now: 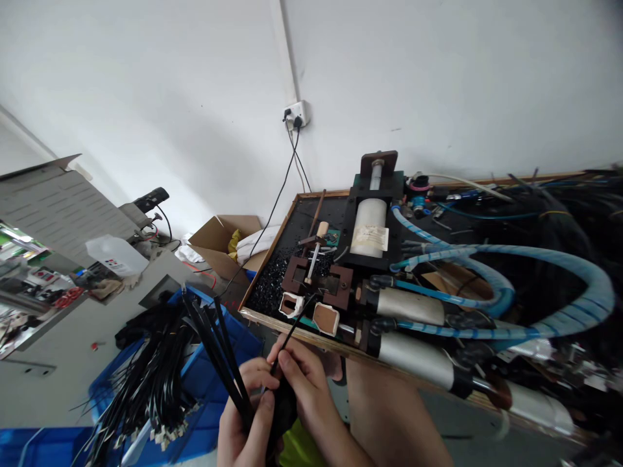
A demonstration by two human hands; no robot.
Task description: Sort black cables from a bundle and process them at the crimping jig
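My left hand (pixel 243 408) is closed round several black cables (pixel 217 353), which stick up to the left past the fingers. My right hand (pixel 309 383) pinches a single black cable (pixel 291 334) between thumb and fingers, close beside the left hand. That cable slants up and right, its tip by the brown jaws (pixel 335 282) of a pneumatic machine; whether it touches them I cannot tell. Two white-edged brown pads (pixel 326 319) sit at the front of the machine. A dark mass, partly hidden, lies between my palms.
Silver air cylinders (pixel 413 357) and blue-wrapped hoses (pixel 574 272) cover the right of the wood-edged bench. Black scraps (pixel 267 279) lie at its left. A blue bin (pixel 199 376) beside me holds black cables with white connectors (pixel 168 431). An open cardboard box (pixel 219 250) stands behind.
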